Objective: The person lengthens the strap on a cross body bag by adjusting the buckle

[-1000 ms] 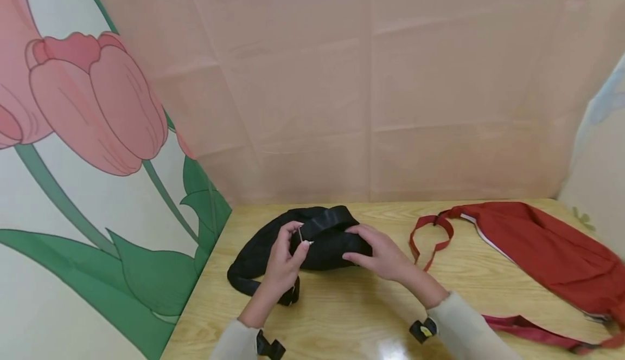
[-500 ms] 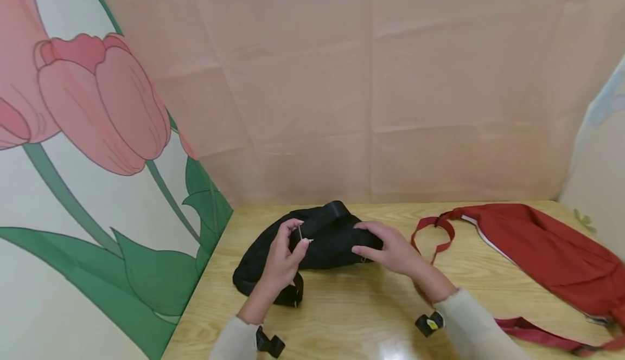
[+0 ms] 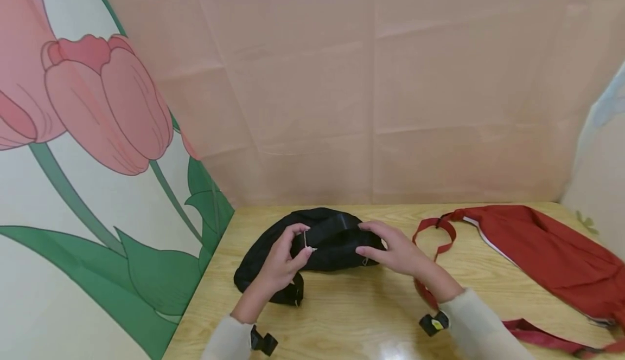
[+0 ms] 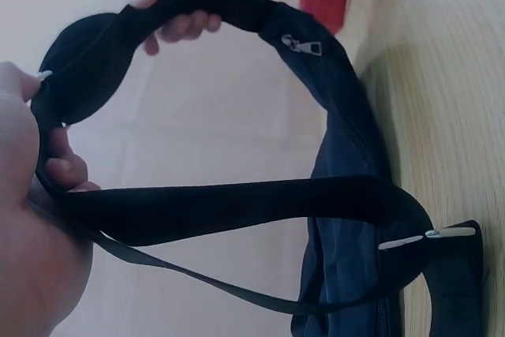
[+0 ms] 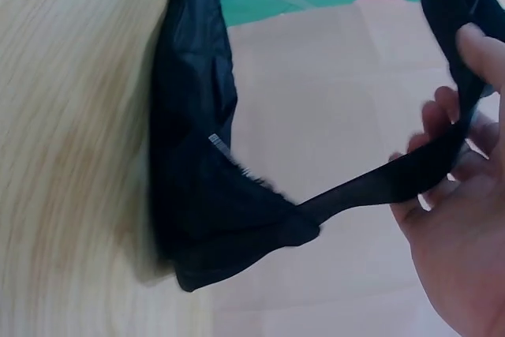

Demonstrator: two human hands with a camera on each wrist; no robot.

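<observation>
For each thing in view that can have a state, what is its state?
Black waist bag: resting on the table; open or closed, I cannot tell.
Black strap: held up in a loop.
Zipper pull: untouched.
Left hand: pinching the black strap.
Right hand: gripping the black strap.
Red waist bag: lying on the table, untouched.
Red strap: lying slack.

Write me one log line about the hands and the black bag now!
left hand: holds strap; right hand: holds strap; black bag: on table, strap raised; red bag: on table, right of black bag
</observation>
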